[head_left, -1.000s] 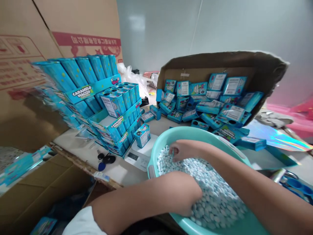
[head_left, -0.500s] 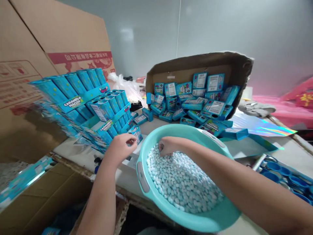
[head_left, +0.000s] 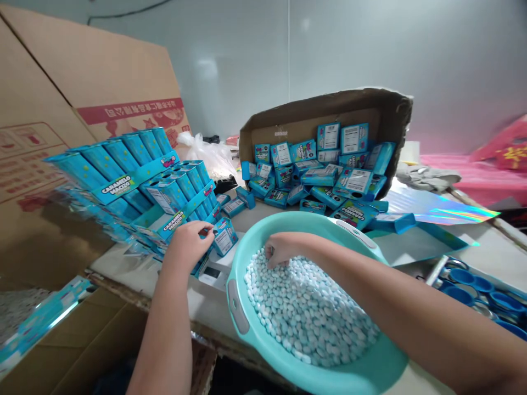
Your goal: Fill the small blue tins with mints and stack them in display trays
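Note:
My right hand [head_left: 280, 249] is down among pale blue and white candies [head_left: 313, 312] in a turquoise basin [head_left: 242, 258]. Its fingers are curled into the candies at the far left side; the fingertips are partly hidden. My left hand [head_left: 191, 244] is beside a small blue candy box [head_left: 225, 237] left of the basin. Thumb and forefinger are pinched close to the box's upper left edge; what they hold, if anything, I cannot make out. The box stands upright by a flat white device with a dark display [head_left: 212, 272].
Display trays [head_left: 173, 219] of blue boxes are stacked at left before a large carton [head_left: 135, 71]. A tipped cardboard box [head_left: 329, 104] spills blue boxes behind the basin. Blue ring-handled items [head_left: 461, 285] lie at right. An open carton [head_left: 82, 340] sits below the table edge.
My left hand has drawn a little to the left, uncovering more of the small box. My right hand stays in the candies. The whole view has shifted slightly.

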A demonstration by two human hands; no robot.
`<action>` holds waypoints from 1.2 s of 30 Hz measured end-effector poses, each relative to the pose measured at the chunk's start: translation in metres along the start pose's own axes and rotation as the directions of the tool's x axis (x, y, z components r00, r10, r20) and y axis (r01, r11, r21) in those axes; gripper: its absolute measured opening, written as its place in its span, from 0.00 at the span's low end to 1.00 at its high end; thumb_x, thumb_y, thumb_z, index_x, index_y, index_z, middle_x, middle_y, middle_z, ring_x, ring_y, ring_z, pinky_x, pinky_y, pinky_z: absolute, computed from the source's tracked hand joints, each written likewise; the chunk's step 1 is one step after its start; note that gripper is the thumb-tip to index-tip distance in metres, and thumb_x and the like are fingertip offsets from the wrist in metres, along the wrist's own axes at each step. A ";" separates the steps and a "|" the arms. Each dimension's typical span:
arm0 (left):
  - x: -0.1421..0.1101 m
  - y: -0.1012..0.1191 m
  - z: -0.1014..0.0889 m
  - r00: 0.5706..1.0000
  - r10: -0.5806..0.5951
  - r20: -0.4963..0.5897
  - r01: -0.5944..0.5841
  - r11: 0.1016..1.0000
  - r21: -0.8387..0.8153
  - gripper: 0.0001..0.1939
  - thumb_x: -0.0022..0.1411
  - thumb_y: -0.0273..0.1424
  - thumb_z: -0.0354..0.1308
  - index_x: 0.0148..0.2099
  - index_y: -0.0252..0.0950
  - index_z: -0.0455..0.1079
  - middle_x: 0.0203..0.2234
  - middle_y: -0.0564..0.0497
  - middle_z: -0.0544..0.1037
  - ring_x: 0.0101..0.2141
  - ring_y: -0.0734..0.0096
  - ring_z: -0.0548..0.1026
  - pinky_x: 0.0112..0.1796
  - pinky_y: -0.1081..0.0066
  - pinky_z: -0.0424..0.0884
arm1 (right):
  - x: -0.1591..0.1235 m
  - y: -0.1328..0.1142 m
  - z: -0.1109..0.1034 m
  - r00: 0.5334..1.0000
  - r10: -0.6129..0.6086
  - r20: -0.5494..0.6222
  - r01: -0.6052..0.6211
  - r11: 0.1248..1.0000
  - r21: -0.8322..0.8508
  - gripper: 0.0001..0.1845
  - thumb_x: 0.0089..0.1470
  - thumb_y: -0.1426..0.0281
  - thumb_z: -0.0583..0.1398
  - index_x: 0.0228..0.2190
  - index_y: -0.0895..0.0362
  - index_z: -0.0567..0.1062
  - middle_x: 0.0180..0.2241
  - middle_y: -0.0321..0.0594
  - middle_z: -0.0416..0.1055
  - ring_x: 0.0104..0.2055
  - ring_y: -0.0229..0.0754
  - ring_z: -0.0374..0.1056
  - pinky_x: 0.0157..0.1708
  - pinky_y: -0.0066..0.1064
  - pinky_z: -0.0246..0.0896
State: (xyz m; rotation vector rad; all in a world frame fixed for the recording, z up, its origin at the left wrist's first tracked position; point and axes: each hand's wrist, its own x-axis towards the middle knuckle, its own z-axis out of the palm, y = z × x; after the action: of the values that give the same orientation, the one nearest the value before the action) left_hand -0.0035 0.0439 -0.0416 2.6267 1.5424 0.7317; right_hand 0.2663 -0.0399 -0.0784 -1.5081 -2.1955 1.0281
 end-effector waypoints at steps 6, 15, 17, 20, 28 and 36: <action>0.002 -0.005 0.003 0.996 0.011 0.090 -0.010 1.000 -0.017 0.14 0.61 0.33 0.53 0.41 0.36 0.81 0.39 0.47 0.84 0.40 0.58 0.81 0.46 0.64 0.74 | -0.004 -0.003 -0.001 0.999 0.033 0.003 -0.033 0.999 -0.017 0.06 0.52 0.80 0.62 0.28 0.58 0.79 0.18 0.25 0.69 0.22 0.30 0.67 0.27 0.20 0.56; -0.047 0.066 0.018 0.945 0.296 0.137 -0.262 0.939 -0.222 0.13 0.68 0.32 0.51 0.45 0.39 0.77 0.43 0.49 0.81 0.46 0.65 0.77 0.52 0.65 0.71 | 0.032 0.016 -0.004 0.933 0.208 0.292 -0.185 0.977 -0.104 0.16 0.55 0.63 0.68 0.42 0.59 0.78 0.29 0.34 0.76 0.29 0.37 0.73 0.32 0.31 0.69; -0.066 0.100 0.026 0.811 0.402 0.424 -0.332 0.914 -0.232 0.11 0.65 0.38 0.56 0.40 0.39 0.77 0.39 0.48 0.80 0.43 0.60 0.78 0.46 0.62 0.74 | 0.040 0.021 0.000 0.921 0.219 0.322 -0.179 0.972 -0.150 0.17 0.59 0.61 0.65 0.44 0.59 0.76 0.34 0.36 0.76 0.32 0.38 0.73 0.35 0.35 0.71; -0.078 0.133 0.034 0.689 0.395 0.607 -0.375 0.912 -0.168 0.15 0.59 0.42 0.63 0.40 0.34 0.77 0.38 0.43 0.78 0.40 0.55 0.78 0.39 0.60 0.76 | 0.045 0.028 0.007 0.926 0.214 0.311 -0.149 0.964 -0.219 0.17 0.60 0.60 0.64 0.45 0.59 0.75 0.36 0.37 0.74 0.34 0.40 0.71 0.37 0.36 0.70; -0.078 0.126 0.041 0.577 0.544 0.610 -0.471 0.831 -0.296 0.10 0.65 0.29 0.53 0.36 0.34 0.75 0.33 0.45 0.79 0.36 0.61 0.78 0.31 0.66 0.69 | 0.047 0.035 0.014 0.948 0.214 0.237 -0.154 0.956 -0.250 0.18 0.46 0.61 0.68 0.40 0.54 0.79 0.33 0.37 0.74 0.33 0.42 0.68 0.28 0.30 0.55; -0.083 0.114 0.045 0.664 0.649 0.371 -0.525 0.758 -0.386 0.06 0.66 0.29 0.53 0.35 0.36 0.69 0.31 0.50 0.77 0.33 0.65 0.76 0.29 0.67 0.66 | 0.049 0.038 0.014 0.945 0.239 0.225 -0.187 0.956 -0.227 0.16 0.46 0.60 0.67 0.38 0.52 0.78 0.31 0.36 0.76 0.31 0.41 0.68 0.27 0.30 0.55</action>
State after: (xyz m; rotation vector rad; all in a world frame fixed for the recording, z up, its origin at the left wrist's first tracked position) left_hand 0.0742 -0.0731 -0.0868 2.7950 0.4083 0.1829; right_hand 0.2642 0.0065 -0.1221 -1.8314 -2.4111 1.1450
